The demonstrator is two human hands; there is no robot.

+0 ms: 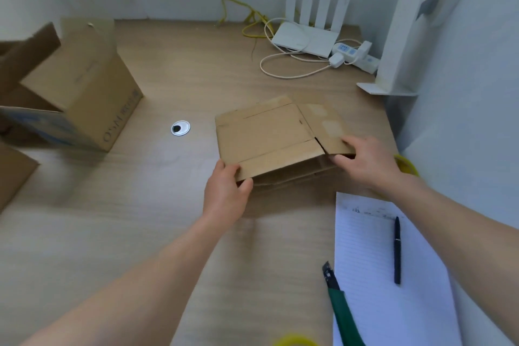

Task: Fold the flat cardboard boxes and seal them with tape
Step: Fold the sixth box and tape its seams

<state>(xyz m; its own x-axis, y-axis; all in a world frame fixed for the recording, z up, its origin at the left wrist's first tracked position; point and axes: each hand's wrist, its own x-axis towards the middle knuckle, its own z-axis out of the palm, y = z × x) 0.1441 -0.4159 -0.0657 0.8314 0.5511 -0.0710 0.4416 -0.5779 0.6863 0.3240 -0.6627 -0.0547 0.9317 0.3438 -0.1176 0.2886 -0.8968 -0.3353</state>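
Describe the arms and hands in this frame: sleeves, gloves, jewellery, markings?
Both forearms are bare up to the frame edge, no sleeves in view. The left hand and right hand wear no gloves. No watch, ring, bracelet, strap or markings show on either wrist or on the fingers.

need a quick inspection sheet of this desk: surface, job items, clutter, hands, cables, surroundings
Surface: wooden desk with a round metal cable grommet.
Job's things: flat cardboard box, near edge lifted; yellow tape roll at the bottom edge, a second yellow roll behind the right wrist.
Clutter: lined paper with a pen on it; green utility knife; large open carton at left.
Grippers: left hand pinches the box's near-left corner; right hand holds its right flap.
Cables: white and yellow leads by the router and power strip.
Surroundings: white walls, window above.
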